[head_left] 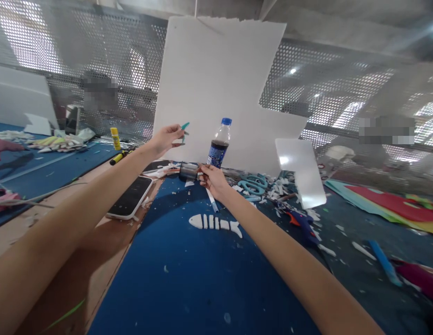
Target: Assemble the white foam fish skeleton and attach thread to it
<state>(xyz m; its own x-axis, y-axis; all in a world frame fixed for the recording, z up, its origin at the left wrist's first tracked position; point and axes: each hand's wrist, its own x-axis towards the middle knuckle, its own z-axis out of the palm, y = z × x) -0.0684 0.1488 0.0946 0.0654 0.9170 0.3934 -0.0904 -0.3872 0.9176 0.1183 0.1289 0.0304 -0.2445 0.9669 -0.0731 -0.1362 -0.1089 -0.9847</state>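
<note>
Bare forearms (pixel 282 258) stretched over the blue mat (pixel 188 284) on the bench (pixel 104 256) toward the bottle (pixel 218 151); white board (pixel 216 74) and perforated screens (pixel 324 74) stood behind it. Left of the bottle, a dark cylinder (pixel 188 170) lay with its long axis left to right, apparently pinched at its right end by the right grip (pixel 212 180). The left grip (pixel 167 138), raised left of the bottle, had its fingers parted.

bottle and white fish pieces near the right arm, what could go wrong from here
The bottle stands close behind the right hand, so a quick reach might tip it; the blue cap looks on, so a spill seems less likely.
The fish pieces lie separate beside the right forearm; lowering that arm could nudge them out of line.
The dark cylinder at the fingertips might slip; how firmly it is held is unclear.
</note>
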